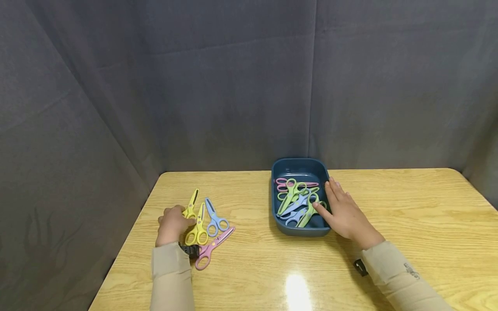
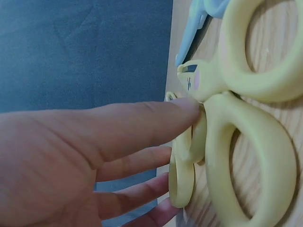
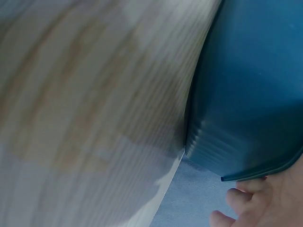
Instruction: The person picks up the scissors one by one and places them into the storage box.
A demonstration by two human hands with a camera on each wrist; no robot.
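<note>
Two beige sleeves point(image 1: 171, 280) were seen nearest, stretched over a wood-grained table point(image 1: 249, 276). Beyond the left cuff, pink scissors point(image 1: 212, 248) were laid slantwise, partly covered by a black strap point(image 1: 190, 250). Just past them, inner yellow scissors point(image 1: 200, 224) were placed with blades pointed away, and blue scissors point(image 1: 213, 215) were set beside these on the right. At the left of the group, outer yellow scissors point(image 1: 189, 211) were pinched at the handles between the thumb and fingers of the left hand point(image 1: 174, 222); whether they had been raised could not be told. The right hand point(image 1: 346, 216) was rested against the right side of a dark blue bin point(image 1: 301, 232), its fingers stretched out, its thumb spread over the rim. Inside, green scissors point(image 1: 287, 202), blue ones and pink ones were heaped. Behind everything, a grey curtain point(image 1: 233, 86) was hung.
</note>
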